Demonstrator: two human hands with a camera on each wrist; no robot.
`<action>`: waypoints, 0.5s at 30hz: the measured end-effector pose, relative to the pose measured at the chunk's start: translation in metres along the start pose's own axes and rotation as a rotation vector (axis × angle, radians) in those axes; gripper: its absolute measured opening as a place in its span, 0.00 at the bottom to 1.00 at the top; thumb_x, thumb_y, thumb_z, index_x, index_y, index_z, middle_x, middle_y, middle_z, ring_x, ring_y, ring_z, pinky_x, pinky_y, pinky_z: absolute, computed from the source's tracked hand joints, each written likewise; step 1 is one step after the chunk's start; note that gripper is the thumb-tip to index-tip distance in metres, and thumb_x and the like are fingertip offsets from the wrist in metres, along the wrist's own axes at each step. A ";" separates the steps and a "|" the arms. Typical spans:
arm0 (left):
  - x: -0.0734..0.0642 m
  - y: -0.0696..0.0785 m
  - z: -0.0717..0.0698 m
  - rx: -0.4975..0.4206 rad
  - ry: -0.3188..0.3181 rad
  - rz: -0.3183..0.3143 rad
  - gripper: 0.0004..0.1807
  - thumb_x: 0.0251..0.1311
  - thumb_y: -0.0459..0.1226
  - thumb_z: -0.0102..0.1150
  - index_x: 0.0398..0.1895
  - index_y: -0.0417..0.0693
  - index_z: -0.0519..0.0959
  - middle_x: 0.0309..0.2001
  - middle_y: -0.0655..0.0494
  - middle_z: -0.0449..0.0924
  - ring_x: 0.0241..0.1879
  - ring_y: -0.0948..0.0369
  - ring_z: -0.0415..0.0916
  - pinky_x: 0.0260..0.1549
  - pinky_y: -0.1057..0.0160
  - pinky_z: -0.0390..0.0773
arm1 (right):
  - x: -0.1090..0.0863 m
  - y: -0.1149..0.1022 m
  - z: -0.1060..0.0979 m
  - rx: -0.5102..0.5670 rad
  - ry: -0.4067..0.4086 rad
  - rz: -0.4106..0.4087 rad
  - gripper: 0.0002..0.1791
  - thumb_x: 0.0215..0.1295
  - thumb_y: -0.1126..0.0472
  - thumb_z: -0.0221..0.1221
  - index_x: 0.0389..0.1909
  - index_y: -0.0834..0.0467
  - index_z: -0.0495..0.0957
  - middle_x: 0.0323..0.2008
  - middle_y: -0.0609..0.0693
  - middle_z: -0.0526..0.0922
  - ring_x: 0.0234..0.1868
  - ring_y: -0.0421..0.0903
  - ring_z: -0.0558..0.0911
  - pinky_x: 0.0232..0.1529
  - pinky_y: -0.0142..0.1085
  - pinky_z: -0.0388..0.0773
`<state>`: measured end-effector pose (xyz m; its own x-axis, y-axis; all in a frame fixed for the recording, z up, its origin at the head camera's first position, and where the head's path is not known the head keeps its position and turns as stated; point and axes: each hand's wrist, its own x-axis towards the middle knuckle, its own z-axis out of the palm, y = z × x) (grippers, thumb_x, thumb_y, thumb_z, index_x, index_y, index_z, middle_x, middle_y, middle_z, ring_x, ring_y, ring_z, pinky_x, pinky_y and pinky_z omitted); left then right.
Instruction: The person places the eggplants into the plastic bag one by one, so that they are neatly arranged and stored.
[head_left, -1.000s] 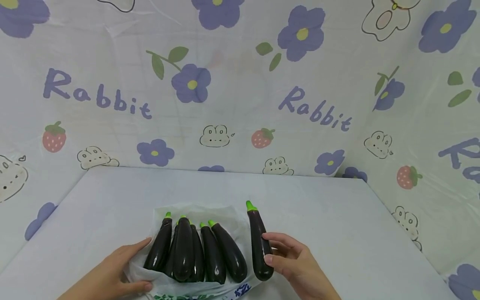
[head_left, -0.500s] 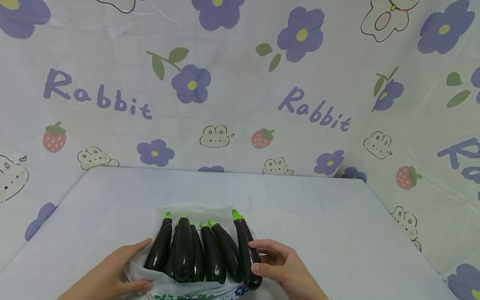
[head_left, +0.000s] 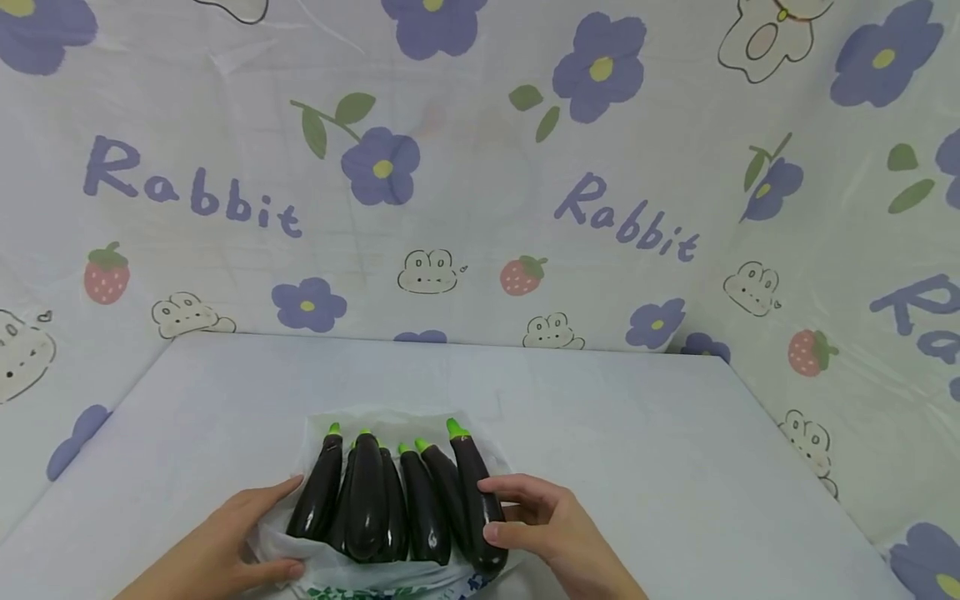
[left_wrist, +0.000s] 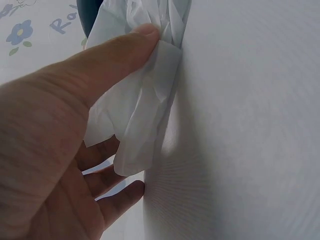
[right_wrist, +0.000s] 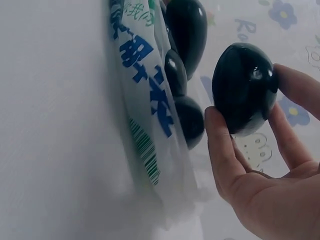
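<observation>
Between the thumb and fingers of my right hand [head_left: 551,533] an eggplant [head_left: 468,475] is pinched, its green stem pointing away. It is above the right side of a white plastic bag [head_left: 352,577]. In the right wrist view this eggplant [right_wrist: 242,87] appears raised, apart from the bag's printed side. Several dark eggplants [head_left: 367,500] lie side by side on the bag, stems at the far end. My left hand [head_left: 232,542] rests at the bag's left edge, thumb and fingers spread. The left wrist view shows its thumb [left_wrist: 115,60] touching the crumpled plastic [left_wrist: 145,95].
A white table [head_left: 637,442] carries the bag near its front edge. Behind and to the right hangs a pale cloth [head_left: 480,192] printed with flowers, rabbits and strawberries. Blue and green print [right_wrist: 145,65] marks the bag's near side.
My right hand has moved left with the eggplant, from beside the bag's right edge to over it, close against the other eggplants. The left hand has stayed in place.
</observation>
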<state>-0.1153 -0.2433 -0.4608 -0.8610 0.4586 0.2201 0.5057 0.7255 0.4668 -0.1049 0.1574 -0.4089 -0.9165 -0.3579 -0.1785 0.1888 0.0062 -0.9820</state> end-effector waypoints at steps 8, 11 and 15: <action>0.001 -0.001 0.001 -0.003 0.014 0.019 0.50 0.48 0.60 0.71 0.70 0.41 0.66 0.59 0.50 0.72 0.55 0.53 0.70 0.48 0.55 0.75 | 0.015 -0.019 0.018 -0.133 -0.003 0.021 0.23 0.58 0.58 0.70 0.56 0.54 0.81 0.56 0.51 0.77 0.49 0.52 0.78 0.50 0.46 0.75; 0.001 0.000 0.000 -0.007 0.006 0.009 0.50 0.49 0.60 0.70 0.70 0.41 0.66 0.59 0.50 0.72 0.55 0.53 0.70 0.48 0.54 0.75 | 0.023 -0.022 0.024 -0.168 -0.016 0.009 0.22 0.57 0.60 0.71 0.54 0.53 0.82 0.55 0.50 0.78 0.47 0.50 0.79 0.49 0.45 0.75; 0.001 0.001 0.000 -0.021 -0.026 -0.013 0.50 0.50 0.60 0.69 0.71 0.41 0.65 0.60 0.48 0.71 0.55 0.50 0.70 0.48 0.52 0.75 | 0.036 -0.024 0.031 -0.173 -0.051 -0.006 0.22 0.56 0.62 0.71 0.54 0.54 0.83 0.52 0.51 0.79 0.44 0.49 0.80 0.46 0.43 0.77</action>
<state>-0.1157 -0.2426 -0.4600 -0.8656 0.4627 0.1916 0.4931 0.7205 0.4877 -0.1311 0.1159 -0.3902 -0.8978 -0.4049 -0.1731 0.1154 0.1629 -0.9799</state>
